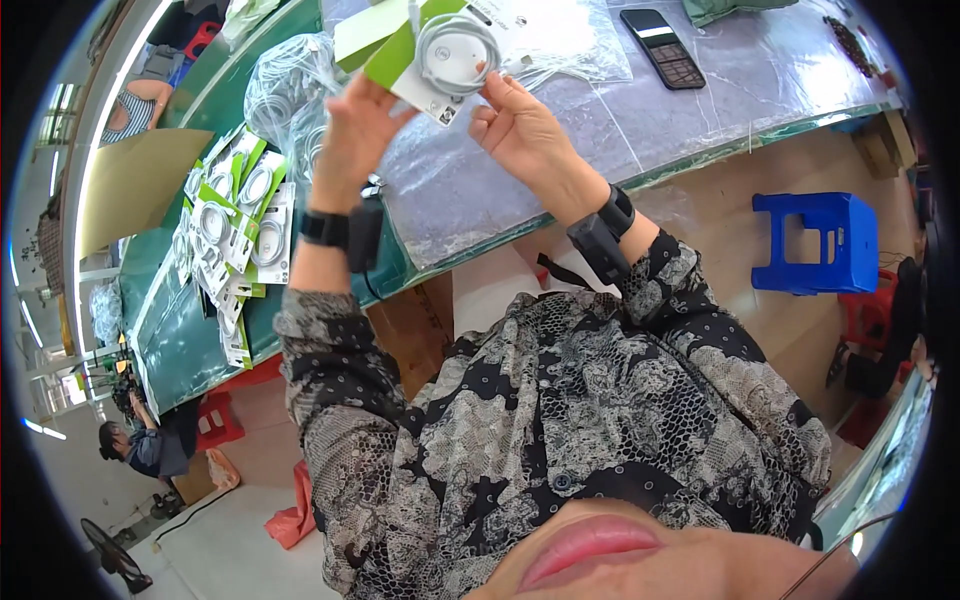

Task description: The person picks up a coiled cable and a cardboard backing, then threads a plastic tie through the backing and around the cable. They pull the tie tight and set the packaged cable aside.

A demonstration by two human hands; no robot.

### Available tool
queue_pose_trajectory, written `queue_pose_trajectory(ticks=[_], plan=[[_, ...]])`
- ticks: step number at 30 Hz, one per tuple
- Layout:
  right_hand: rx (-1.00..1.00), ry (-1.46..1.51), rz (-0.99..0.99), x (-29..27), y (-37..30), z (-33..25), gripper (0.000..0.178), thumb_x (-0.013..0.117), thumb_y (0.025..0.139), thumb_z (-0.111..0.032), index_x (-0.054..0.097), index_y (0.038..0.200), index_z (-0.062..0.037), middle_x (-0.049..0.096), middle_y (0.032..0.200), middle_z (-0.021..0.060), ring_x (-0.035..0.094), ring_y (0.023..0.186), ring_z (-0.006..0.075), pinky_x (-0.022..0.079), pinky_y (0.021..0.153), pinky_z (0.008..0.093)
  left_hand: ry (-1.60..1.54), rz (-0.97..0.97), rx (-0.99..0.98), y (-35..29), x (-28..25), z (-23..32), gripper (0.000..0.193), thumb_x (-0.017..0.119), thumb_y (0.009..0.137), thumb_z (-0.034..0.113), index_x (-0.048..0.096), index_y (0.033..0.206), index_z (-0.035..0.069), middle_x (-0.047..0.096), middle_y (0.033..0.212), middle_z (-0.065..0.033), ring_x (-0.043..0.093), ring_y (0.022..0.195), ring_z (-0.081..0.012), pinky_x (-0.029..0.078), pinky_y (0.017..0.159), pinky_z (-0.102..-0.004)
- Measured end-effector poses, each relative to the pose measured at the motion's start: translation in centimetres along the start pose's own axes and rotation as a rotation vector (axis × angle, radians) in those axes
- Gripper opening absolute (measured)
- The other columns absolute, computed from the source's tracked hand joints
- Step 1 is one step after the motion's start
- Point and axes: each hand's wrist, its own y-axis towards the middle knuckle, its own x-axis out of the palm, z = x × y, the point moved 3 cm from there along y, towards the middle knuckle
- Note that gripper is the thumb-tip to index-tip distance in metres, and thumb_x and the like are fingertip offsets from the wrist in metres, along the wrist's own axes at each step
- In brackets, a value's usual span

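Note:
Near the top of the view, a white cable coil [455,57] lies against a white and green card package [412,88], raised just above the table. My right hand [520,125] pinches the coil and the card's right edge between thumb and forefinger, its other fingers curled. Slightly blurred, my left hand [355,130] is by the green end of the package, thumb spread away from the fingers. Its fingertips are partly smeared, so whether they touch the card is unclear. Behind the coil lie another green and white package [375,35] and clear plastic bags [580,40].
To the left, a pile of packaged cables [235,215] covers part of the green tabletop [160,330], beside bagged cable coils [290,85]. A black phone [663,48] rests at the right. A blue stool [815,243] stands on the floor. Another person [160,445] is at far left.

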Motion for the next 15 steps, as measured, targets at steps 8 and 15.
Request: queue_pose_trajectory(ticks=[8, 15], plan=[[-0.14, -0.281, -0.008, 0.2, -1.5, 1.0, 0.014, 0.061, 0.091, -0.02, 0.055, 0.098, -0.0088, 0.057, 0.089, 0.0002, 0.053, 0.074, 0.0107, 0.046, 0.064, 0.0259, -0.122, 0.41, 0.165, -1.8, 5.4, -8.1, 0.041, 0.059, 0.091, 0.024, 0.049, 0.123, 0.001, 0.057, 0.118, -0.009, 0.06, 0.102, -0.0203, 0.05, 0.086, -0.0344], [-0.384, -1.163, 0.274, -0.9, -5.7, -2.5, 0.03, 0.067, 0.085, -0.016, 0.059, 0.113, -0.0076, 0.059, 0.096, 0.0038, 0.054, 0.078, 0.0149, 0.047, 0.075, 0.0288, 0.061, 0.584, 0.234, -1.8, 4.7, -8.7, 0.034, 0.057, 0.092, 0.019, 0.052, 0.118, -0.001, 0.061, 0.107, -0.0098, 0.064, 0.089, -0.0197, 0.054, 0.079, -0.0335]])
